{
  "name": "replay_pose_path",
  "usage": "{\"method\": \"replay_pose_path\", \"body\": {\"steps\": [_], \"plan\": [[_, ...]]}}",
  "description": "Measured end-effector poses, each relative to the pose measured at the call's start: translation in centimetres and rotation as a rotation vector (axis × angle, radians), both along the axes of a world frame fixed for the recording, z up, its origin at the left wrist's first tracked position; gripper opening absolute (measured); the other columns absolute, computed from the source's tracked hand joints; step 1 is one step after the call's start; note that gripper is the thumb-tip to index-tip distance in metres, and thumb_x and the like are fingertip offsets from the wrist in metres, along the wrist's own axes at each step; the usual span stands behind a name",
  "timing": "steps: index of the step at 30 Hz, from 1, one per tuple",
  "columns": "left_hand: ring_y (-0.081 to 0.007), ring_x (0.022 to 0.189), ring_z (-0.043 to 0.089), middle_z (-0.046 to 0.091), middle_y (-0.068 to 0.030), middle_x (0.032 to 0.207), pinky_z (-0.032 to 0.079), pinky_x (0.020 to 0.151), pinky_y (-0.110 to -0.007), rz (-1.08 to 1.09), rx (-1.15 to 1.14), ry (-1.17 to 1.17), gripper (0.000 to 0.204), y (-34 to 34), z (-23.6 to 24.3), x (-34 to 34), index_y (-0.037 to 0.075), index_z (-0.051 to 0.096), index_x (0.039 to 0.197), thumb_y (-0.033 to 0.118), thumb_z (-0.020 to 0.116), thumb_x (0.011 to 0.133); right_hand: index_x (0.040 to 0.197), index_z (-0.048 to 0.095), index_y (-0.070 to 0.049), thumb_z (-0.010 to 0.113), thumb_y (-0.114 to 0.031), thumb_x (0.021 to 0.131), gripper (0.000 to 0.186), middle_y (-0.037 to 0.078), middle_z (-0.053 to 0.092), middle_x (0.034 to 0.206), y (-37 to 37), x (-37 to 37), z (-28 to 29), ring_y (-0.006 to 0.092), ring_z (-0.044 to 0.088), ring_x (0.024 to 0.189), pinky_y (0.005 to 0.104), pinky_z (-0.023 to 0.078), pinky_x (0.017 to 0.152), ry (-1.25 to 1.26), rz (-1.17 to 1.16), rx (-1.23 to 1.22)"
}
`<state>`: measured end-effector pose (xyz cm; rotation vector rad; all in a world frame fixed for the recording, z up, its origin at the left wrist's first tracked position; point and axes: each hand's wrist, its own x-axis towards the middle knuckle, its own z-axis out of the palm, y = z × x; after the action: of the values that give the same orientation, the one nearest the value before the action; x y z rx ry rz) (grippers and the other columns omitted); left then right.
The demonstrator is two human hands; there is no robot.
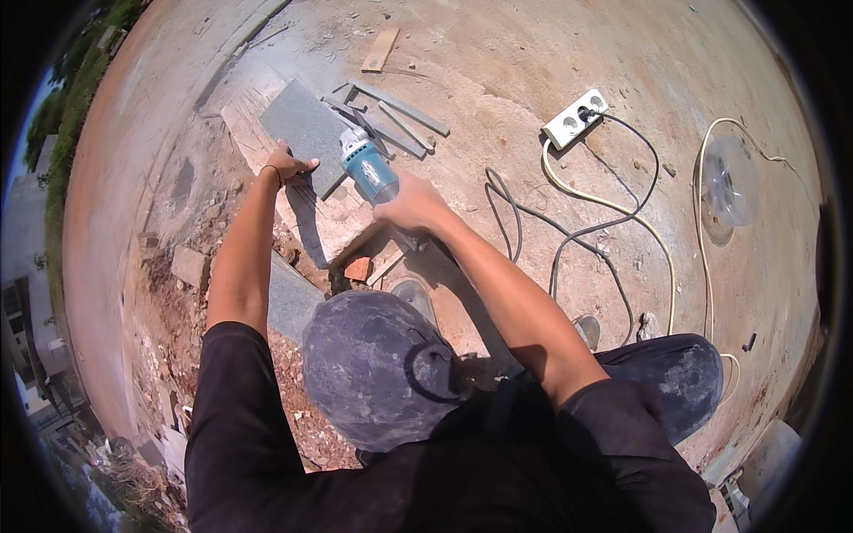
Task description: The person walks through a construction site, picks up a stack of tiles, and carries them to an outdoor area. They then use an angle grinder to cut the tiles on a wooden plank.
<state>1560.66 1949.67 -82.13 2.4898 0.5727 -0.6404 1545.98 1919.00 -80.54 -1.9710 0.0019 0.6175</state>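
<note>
My right hand (414,203) is wrapped round the teal body of an angle grinder (370,173). The grinder's silver head points away from me, at the right edge of a flat grey stone slab (305,120). Its disc is hard to make out from here. With my left hand (289,166) I hold the slab near its left edge, thumb lying over the top face. Under the slab is a pale wooden board or block (333,222), its near end jutting toward me. Narrow grey offcut strips (404,130) lie just right of the slab.
A white power strip (576,118) with a black plug lies to the right, its cables looping across the dusty ground. Near my knees are a broken red brick piece (358,268) and another grey slab (293,302). A wood scrap (380,51) lies farther off; a clear plastic container (730,182) sits far right.
</note>
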Motion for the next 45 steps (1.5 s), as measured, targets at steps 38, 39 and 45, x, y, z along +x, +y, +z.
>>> {"method": "replay_pose_path", "body": {"steps": [38, 39, 45], "plan": [[-0.0438, 0.129, 0.033, 0.036, -0.0321, 0.136, 0.034, 0.098, -0.058, 0.184, 0.386, -0.219, 0.124, -6.7, 1.3, -6.9, 0.006, 0.021, 0.147, 0.062, 0.077, 0.051, 0.089, 0.061, 0.000, 0.072, -0.023, 0.063, 0.036, 0.006, 0.062, 0.073, -13.6, -0.3, 1.9, 0.0150, 0.056, 0.063, 0.0289, 0.045, 0.060, 0.014, -0.348, 0.120], [-0.0433, 0.128, 0.034, 0.037, -0.0323, 0.135, 0.036, 0.097, -0.057, 0.182, 0.354, -0.233, 0.123, -5.9, 1.9, -8.3, 0.004, 0.021, 0.146, 0.060, 0.077, 0.052, 0.087, 0.060, 0.000, 0.071, -0.021, 0.065, 0.033, 0.005, 0.061, 0.072, -13.4, -0.6, 2.4, 0.0134, 0.055, 0.060, 0.0279, 0.044, 0.057, 0.013, -0.356, 0.169], [-0.0227, 0.094, 0.061, 0.056, -0.0190, 0.112, 0.051, 0.079, -0.033, 0.567, -0.821, -0.163, 0.090, -3.0, 9.2, -21.9, -0.002, 0.040, 0.135, 0.050, 0.072, 0.068, 0.078, 0.060, -0.001, 0.070, -0.021, 0.069, 0.024, 0.003, 0.056, 0.062, -13.9, -0.4, 4.0, 0.0110, 0.051, 0.048, 0.0262, 0.041, 0.046, 0.092, -0.283, 0.204]]}}
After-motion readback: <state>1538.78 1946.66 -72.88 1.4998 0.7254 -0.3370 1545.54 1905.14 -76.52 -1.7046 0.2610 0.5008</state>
